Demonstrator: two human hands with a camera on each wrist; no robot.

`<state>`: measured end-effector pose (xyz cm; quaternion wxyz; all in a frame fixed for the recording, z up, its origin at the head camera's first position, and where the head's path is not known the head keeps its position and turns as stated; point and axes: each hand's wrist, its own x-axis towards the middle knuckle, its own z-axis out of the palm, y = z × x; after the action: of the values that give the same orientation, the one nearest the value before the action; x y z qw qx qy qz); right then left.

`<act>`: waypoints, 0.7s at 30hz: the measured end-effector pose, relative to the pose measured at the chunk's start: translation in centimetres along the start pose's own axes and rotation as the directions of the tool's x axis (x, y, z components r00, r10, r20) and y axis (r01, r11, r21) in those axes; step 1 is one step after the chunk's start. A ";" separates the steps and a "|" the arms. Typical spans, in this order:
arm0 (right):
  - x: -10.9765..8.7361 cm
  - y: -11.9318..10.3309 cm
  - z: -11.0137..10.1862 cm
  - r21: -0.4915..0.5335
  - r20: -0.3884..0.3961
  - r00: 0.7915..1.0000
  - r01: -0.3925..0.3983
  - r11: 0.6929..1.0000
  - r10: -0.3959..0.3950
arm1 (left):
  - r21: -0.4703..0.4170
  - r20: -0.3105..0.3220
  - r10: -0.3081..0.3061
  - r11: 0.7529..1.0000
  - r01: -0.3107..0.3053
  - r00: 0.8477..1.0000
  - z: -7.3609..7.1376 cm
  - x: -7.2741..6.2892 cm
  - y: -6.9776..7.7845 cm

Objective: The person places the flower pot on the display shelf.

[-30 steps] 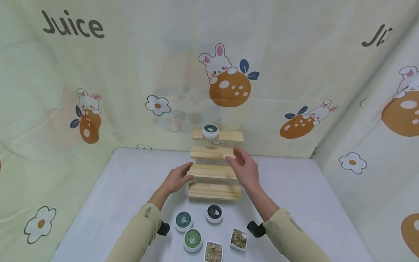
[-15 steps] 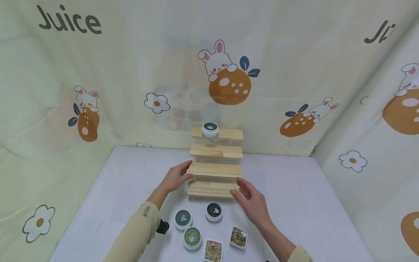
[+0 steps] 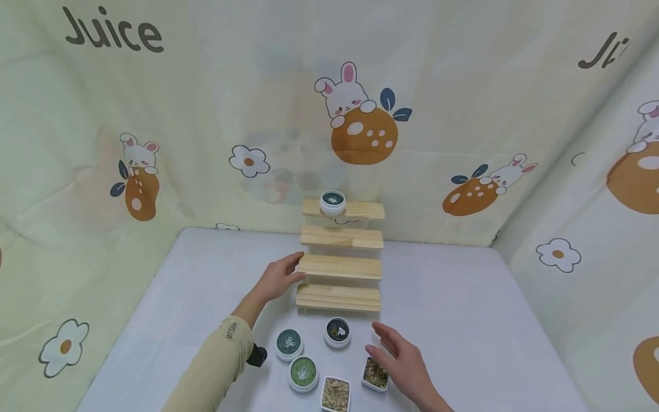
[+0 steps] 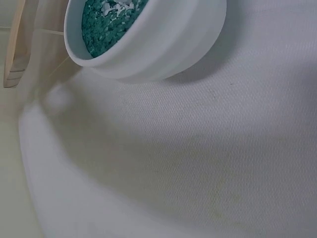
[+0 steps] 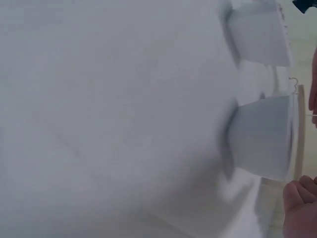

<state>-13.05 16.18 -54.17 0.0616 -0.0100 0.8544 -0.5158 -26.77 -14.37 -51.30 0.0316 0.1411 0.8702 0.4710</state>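
A wooden four-tier stand [image 3: 340, 266] stands at the back of the table. My left hand [image 3: 278, 278] is at its left side, fingertips by the end of the third tier from the top; whether they touch is unclear. My right hand [image 3: 407, 365] hovers with relaxed fingers beside and partly over a small square white pot [image 3: 375, 375] of brownish granules. In the right wrist view, part of that hand [image 5: 300, 210] shows near two white pots. A round white pot with dark teal filling [image 3: 332, 203] sits on the top tier.
On the table in front stand a dark-filled round pot [image 3: 337, 332], a teal-filled one [image 3: 289, 344], a green-filled one [image 3: 303, 373] and a square pot of beige granules [image 3: 336, 395]. Behind the stand hangs a printed curtain [image 3: 206, 114].
My right hand has left the stand's right side and come down and back toward the square pots. My left hand has stayed by the stand's left side.
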 end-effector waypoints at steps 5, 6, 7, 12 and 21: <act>-0.7 1.4 0.6 -0.031 0.017 1.000 0.001 1.000 0.000 | -0.008 0.001 0.003 1.000 -0.003 1.000 0.0 0.0 0.0; -0.8 1.7 0.7 -0.032 0.016 1.000 0.000 0.999 0.001 | -0.009 0.003 0.003 1.000 -0.003 1.000 0.0 0.1 0.0; -1.0 1.9 0.8 -0.036 0.014 1.000 -0.005 0.999 0.006 | -0.007 0.004 0.001 1.000 -0.001 1.000 0.0 0.1 0.1; -1.5 2.7 1.2 -0.094 0.014 1.000 -0.023 0.995 0.024 | 0.001 0.005 -0.007 1.000 0.007 1.000 0.0 0.0 0.1; -2.2 4.1 1.5 -0.207 0.000 1.000 0.027 0.978 -0.028 | 0.001 -0.001 -0.010 1.000 0.010 1.000 0.1 0.0 0.2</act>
<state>-10.52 16.89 -58.25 0.0516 -0.0274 0.9033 -0.4250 -26.75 -14.18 -51.17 0.0334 0.1366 0.8710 0.4707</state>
